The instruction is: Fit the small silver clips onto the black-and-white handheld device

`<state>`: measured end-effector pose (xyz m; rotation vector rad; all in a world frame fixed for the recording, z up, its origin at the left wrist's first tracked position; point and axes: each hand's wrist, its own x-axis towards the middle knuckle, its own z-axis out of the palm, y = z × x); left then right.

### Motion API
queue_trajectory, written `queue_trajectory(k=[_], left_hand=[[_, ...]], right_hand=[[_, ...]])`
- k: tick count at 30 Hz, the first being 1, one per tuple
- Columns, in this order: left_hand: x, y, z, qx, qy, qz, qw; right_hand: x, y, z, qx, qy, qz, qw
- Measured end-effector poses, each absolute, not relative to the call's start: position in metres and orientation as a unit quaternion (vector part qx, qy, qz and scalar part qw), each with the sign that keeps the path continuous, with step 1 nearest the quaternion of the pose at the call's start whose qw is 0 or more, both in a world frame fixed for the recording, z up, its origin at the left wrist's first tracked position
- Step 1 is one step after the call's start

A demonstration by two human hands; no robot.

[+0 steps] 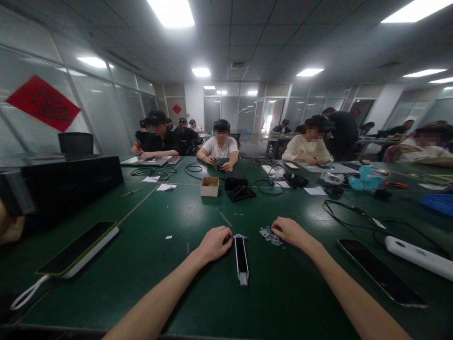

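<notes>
A narrow device with a dark face and a pale frame (pixel 241 257) lies lengthwise on the green table in front of me. Beside its far end rests my left hand (pixel 215 243), fingers curled closed, the fingertips close to the frame. What those fingers hold, if anything, is too small to make out. To the right is a loose heap of small grey metal parts (pixel 272 237). My right hand (pixel 290 231) reaches onto this heap with its fingers bent and pressed together. Its fingertips touch the parts, and whatever sits between them is hidden.
A phone (pixel 380 271) and a white power bank-like object (pixel 419 257) lie at right beside black cables. At left, a green-edged phone (pixel 79 248) rests on a white block. Farther off stand a small open box (pixel 209 187) and a blue fan (pixel 366 178). Several people sit beyond.
</notes>
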<state>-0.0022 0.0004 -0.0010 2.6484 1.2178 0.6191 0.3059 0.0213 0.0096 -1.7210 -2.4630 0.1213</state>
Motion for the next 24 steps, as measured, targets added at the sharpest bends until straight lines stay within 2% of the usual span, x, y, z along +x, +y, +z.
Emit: queue_trajectory(k=[4, 7, 11, 16, 24], left_hand=[[-0.002, 0.001, -0.001, 0.885, 0.410, 0.207, 0.082], [-0.002, 0.000, -0.001, 0.884, 0.411, 0.204, 0.087], [-0.002, -0.001, 0.002, 0.884, 0.414, 0.196, 0.092], [-0.002, -0.003, 0.004, 0.883, 0.417, 0.197, 0.089], [-0.002, -0.001, 0.001, 0.885, 0.413, 0.202, 0.078]], right_hand=[[0.301, 0.020, 0.010, -0.586, -0.803, 0.017, 0.107], [0.294, 0.016, 0.013, -0.584, -0.790, 0.016, 0.183], [0.272, 0.005, 0.016, -0.533, -0.797, 0.075, 0.273], [0.238, -0.010, 0.011, -0.476, -0.822, 0.150, 0.274], [0.226, -0.013, 0.006, -0.471, -0.826, 0.168, 0.260]])
